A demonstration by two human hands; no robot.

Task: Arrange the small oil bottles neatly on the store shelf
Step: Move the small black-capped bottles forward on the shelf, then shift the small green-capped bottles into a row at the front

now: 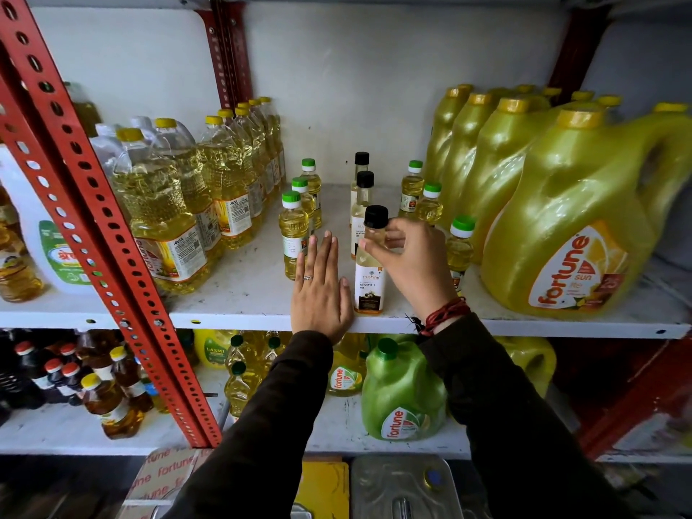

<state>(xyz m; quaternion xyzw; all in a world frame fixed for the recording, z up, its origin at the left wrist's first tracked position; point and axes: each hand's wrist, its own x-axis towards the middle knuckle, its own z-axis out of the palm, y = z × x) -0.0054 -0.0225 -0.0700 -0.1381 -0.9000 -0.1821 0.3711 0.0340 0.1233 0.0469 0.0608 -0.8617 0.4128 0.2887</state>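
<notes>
On the white shelf (243, 294) small oil bottles stand in three short rows. Three green-capped bottles (294, 234) form the left row. Three black-capped coconut oil bottles form the middle row; the front one (369, 286) stands at the shelf's front edge. My right hand (415, 256) pinches its neck just under the black cap. Three green-capped bottles (428, 204) form the right row, the nearest (460, 241) partly hidden behind my right hand. My left hand (322, 290) lies flat on the shelf, fingers together, between the left row and the held bottle, touching neither.
Large clear oil bottles (179, 219) fill the shelf's left side and big yellow jugs (569, 226) crowd the right. A red perforated upright (97, 219) crosses the left foreground. Below, a lower shelf holds a green jug (402, 398) and dark bottles (75, 372).
</notes>
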